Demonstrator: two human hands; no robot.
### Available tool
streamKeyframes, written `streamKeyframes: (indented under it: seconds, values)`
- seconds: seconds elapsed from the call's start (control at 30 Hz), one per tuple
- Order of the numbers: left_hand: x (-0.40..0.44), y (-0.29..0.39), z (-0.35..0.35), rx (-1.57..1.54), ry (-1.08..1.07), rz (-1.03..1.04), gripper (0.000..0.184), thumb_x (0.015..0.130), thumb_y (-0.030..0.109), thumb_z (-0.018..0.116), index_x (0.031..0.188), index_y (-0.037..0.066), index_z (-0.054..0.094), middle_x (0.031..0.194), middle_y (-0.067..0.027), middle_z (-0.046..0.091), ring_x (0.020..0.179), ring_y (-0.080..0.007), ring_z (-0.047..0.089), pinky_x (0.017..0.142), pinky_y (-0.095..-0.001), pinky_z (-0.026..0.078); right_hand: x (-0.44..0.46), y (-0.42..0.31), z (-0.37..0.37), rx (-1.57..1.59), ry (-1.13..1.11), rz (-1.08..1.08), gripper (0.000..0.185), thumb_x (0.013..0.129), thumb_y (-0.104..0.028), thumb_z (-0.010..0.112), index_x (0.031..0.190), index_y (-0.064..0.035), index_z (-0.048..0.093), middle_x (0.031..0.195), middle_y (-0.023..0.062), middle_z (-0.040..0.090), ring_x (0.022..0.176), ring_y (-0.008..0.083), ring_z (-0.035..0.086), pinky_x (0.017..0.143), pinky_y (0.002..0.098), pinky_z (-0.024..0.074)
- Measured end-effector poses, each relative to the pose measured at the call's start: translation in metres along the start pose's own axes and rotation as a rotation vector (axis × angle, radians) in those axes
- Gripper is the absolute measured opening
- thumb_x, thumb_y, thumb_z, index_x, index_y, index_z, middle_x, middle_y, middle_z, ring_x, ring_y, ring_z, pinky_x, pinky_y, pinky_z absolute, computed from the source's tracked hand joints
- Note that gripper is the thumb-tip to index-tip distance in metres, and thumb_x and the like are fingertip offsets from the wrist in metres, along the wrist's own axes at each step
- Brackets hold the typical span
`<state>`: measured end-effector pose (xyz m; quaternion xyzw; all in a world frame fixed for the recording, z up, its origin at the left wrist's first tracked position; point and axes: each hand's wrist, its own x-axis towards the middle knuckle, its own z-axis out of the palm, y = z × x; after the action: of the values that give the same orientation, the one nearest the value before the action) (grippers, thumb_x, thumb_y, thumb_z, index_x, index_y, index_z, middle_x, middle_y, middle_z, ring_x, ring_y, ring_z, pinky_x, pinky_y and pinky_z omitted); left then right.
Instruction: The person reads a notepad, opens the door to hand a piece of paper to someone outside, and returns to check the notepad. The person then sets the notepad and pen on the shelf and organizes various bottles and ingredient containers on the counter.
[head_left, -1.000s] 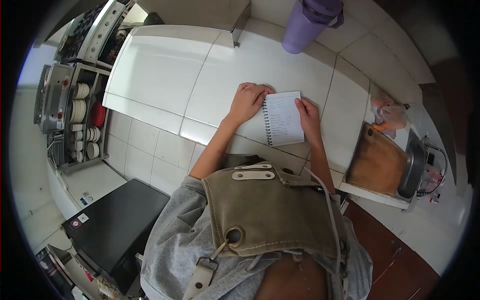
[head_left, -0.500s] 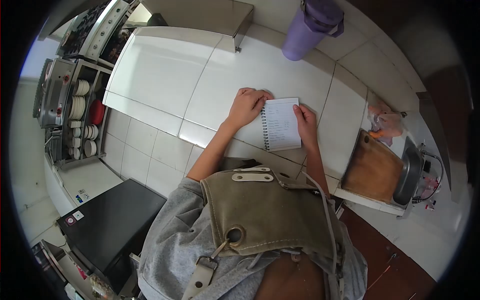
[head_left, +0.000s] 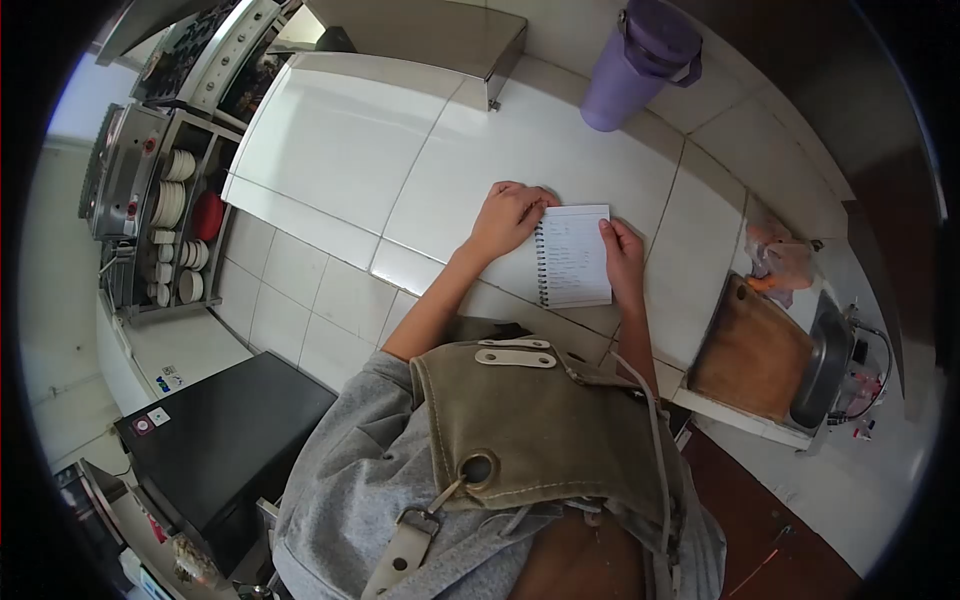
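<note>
A small spiral notebook (head_left: 576, 262) lies open on the white tiled counter, its lined page carrying handwriting too small to read. Along the page's left side runs the wire binding. My right hand (head_left: 624, 262) grips the right edge, thumb on top of the page and the other fingers partly hidden. At the upper left corner, my left hand (head_left: 510, 216) rests on the counter with its fingers bent together against the notebook. The tips of the left fingers are partly hidden.
A purple lidded jug (head_left: 635, 70) stands at the back, right of a metal shelf (head_left: 420, 35). To the right are a wooden cutting board (head_left: 752, 350), a plastic bag (head_left: 780, 255) and a sink (head_left: 822, 365). Stacked plates (head_left: 170, 205) fill a rack at left, above a black-topped appliance (head_left: 225, 435).
The whole view has shifted slightly, so everything on the counter appears a little further right and lower. Both hands keep their places at the notebook.
</note>
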<state>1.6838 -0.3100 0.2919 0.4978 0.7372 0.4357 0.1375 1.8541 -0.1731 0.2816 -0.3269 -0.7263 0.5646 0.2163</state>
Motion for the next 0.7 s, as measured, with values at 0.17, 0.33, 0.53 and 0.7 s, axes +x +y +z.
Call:
streamKeyframes:
  seconds: [0.17,0.33,0.53,0.7]
  values:
    - [0.0003,-0.0064,0.0046,-0.002,0.039,0.015,0.015,0.087,0.011,0.052,0.088,0.011,0.066,0.068,-0.0044,0.060,0.071,-0.0204,0.057,0.090,-0.0351,0.036,-0.0009,0.0019,0.0000,0.024,0.017,0.051,0.030,0.094,-0.025,0.056,0.084,0.0027,0.059,0.065,-0.0037,0.047,0.063,0.0052,0.039,0.057,0.0224,0.0346]
    - [-0.0008,-0.0009,0.0001,-0.006,-0.005,-0.028,0.015,0.087,0.012,0.053,0.091,0.010,0.068,0.074,-0.0044,0.063,0.077,-0.0200,0.057,0.092,-0.0345,0.036,0.0005,0.0012,-0.0012,0.000,-0.013,0.014,0.029,0.094,-0.025,0.056,0.083,0.0026,0.059,0.065,-0.0040,0.047,0.063,0.0052,0.039,0.057,0.0225,0.0338]
    - [-0.0018,-0.0012,0.0009,-0.006,0.056,0.026,0.014,0.086,0.010,0.053,0.091,0.012,0.066,0.071,-0.0040,0.062,0.072,-0.0204,0.057,0.091,-0.0340,0.036,0.0024,0.0018,-0.0027,-0.017,-0.018,0.018,0.029,0.094,-0.024,0.056,0.081,0.0022,0.058,0.065,-0.0043,0.045,0.062,0.0052,0.038,0.057,0.0228,0.0334]
    - [-0.0008,-0.0006,0.0000,-0.009,0.043,0.031,0.015,0.085,0.010,0.053,0.091,0.012,0.066,0.072,-0.0040,0.062,0.073,-0.0201,0.058,0.090,-0.0339,0.036,0.0002,-0.0062,-0.0005,0.019,-0.005,0.016,0.028,0.094,-0.023,0.057,0.082,0.0023,0.059,0.066,-0.0042,0.046,0.063,0.0050,0.039,0.057,0.0225,0.0340]
